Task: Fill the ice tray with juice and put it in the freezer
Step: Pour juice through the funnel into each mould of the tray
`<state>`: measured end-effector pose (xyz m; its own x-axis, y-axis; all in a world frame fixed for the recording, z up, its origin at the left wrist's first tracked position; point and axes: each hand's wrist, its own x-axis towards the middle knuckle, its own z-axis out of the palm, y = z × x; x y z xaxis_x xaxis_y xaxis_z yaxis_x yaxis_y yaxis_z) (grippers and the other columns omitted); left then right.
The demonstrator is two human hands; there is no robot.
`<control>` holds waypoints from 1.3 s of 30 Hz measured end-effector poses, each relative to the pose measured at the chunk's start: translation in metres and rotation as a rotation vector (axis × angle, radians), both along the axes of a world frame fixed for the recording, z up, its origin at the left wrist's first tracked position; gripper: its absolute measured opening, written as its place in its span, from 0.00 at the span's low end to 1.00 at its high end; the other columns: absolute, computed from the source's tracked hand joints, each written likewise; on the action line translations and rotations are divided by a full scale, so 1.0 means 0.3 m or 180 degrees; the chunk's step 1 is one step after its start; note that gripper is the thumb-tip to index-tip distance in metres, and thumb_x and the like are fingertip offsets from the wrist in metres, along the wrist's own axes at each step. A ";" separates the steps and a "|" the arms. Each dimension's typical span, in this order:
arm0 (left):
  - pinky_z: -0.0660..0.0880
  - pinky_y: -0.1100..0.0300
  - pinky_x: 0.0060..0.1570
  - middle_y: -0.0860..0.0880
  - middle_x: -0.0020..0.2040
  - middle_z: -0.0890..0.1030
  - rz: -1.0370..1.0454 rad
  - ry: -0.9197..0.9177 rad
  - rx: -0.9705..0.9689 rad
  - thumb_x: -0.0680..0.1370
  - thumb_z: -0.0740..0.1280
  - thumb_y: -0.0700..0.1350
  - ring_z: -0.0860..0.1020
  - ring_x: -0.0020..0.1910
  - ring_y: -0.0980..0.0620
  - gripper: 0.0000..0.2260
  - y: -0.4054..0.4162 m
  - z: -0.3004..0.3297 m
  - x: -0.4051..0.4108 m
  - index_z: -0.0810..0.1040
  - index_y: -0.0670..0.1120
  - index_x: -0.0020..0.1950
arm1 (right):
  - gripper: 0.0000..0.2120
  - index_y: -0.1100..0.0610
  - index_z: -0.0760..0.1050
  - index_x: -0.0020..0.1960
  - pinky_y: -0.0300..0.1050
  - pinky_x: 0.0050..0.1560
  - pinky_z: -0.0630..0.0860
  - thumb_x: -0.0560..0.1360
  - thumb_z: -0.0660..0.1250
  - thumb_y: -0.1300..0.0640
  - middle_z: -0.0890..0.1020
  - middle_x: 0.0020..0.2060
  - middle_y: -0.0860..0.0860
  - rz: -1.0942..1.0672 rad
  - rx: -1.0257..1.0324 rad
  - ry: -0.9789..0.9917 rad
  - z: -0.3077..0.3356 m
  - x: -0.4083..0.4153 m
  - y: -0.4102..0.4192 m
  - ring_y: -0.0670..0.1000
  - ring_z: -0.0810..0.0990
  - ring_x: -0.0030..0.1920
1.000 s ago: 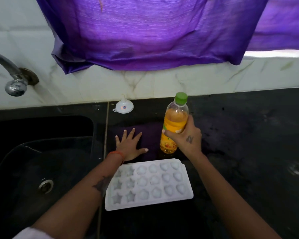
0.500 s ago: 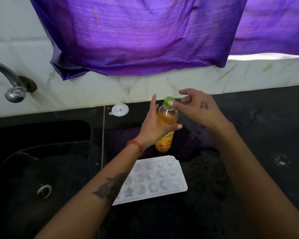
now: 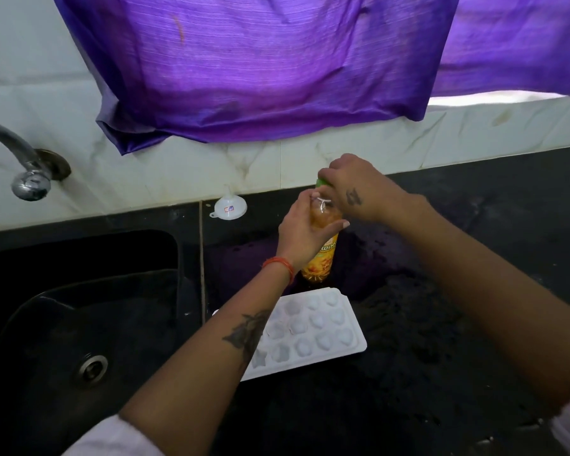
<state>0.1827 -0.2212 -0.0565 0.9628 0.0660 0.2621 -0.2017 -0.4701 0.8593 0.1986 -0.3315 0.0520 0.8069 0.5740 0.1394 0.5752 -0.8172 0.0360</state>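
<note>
A: Report the position of the juice bottle [image 3: 323,258].

B: It stands upright on the black table [image 3: 474,291], just behind the far edge of the white ice tray [image 3: 313,327]. The tray lies flat on the table, right of the sink [image 3: 79,307]; its moulded cavities face up, and the left forearm crosses over its near-left corner.

A: State of the left hand [image 3: 305,230]?

B: Fingers and thumb are curled round the bottle's upper body, above the label.

A: State of the right hand [image 3: 352,187]?

B: It sits on top of the bottle, fingers curled down over the green cap [image 3: 320,183]. Only a sliver of the cap shows at the hand's left edge.

A: Other items?

B: A small white funnel [image 3: 228,208] rests mouth-down at the back of the table, left of the bottle and apart from it. A metal tap [image 3: 27,169] projects from the tiled wall above the sink. A purple cloth [image 3: 260,70] hangs over the wall behind.
</note>
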 end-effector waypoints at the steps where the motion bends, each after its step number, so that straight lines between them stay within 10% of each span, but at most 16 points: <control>1: 0.75 0.58 0.52 0.50 0.59 0.77 -0.0023 -0.0002 0.0000 0.67 0.75 0.57 0.76 0.55 0.53 0.29 0.001 -0.001 0.001 0.69 0.50 0.63 | 0.16 0.62 0.74 0.59 0.44 0.47 0.67 0.80 0.57 0.53 0.78 0.49 0.58 0.0118 -0.0077 0.0112 0.014 0.002 -0.009 0.55 0.73 0.51; 7: 0.66 0.71 0.40 0.52 0.58 0.76 -0.0007 0.0014 0.0018 0.66 0.75 0.57 0.75 0.50 0.56 0.30 -0.009 -0.003 -0.004 0.67 0.52 0.62 | 0.17 0.58 0.74 0.64 0.44 0.54 0.71 0.77 0.64 0.55 0.79 0.59 0.58 -0.0073 -0.0090 0.0724 0.090 0.025 0.019 0.56 0.77 0.56; 13: 0.62 0.74 0.38 0.53 0.59 0.74 -0.0071 -0.0045 0.0059 0.67 0.75 0.57 0.71 0.50 0.59 0.29 0.001 -0.009 0.003 0.66 0.53 0.63 | 0.14 0.64 0.76 0.47 0.41 0.37 0.67 0.77 0.62 0.52 0.75 0.41 0.57 -0.0484 -0.0238 0.0295 0.039 0.025 0.061 0.50 0.72 0.36; 21: 0.70 0.62 0.48 0.51 0.62 0.74 -0.0132 0.0061 0.0026 0.67 0.75 0.58 0.73 0.53 0.57 0.33 0.003 -0.016 0.004 0.65 0.51 0.67 | 0.19 0.56 0.74 0.64 0.44 0.54 0.73 0.75 0.67 0.54 0.80 0.58 0.56 0.0402 0.0080 0.0581 0.077 0.047 -0.009 0.54 0.77 0.55; 39: 0.76 0.58 0.54 0.53 0.61 0.76 0.0030 0.0221 -0.0329 0.65 0.76 0.57 0.77 0.57 0.53 0.31 -0.011 -0.010 -0.023 0.65 0.57 0.63 | 0.20 0.63 0.79 0.51 0.44 0.42 0.73 0.78 0.58 0.47 0.82 0.45 0.60 0.0567 -0.0613 0.0398 0.079 0.094 -0.012 0.56 0.79 0.42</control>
<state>0.1759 -0.2244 -0.0595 0.9776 0.0984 0.1861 -0.1359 -0.3798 0.9150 0.2267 -0.3352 0.0757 0.6950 0.7145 -0.0801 0.7188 -0.6879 0.1004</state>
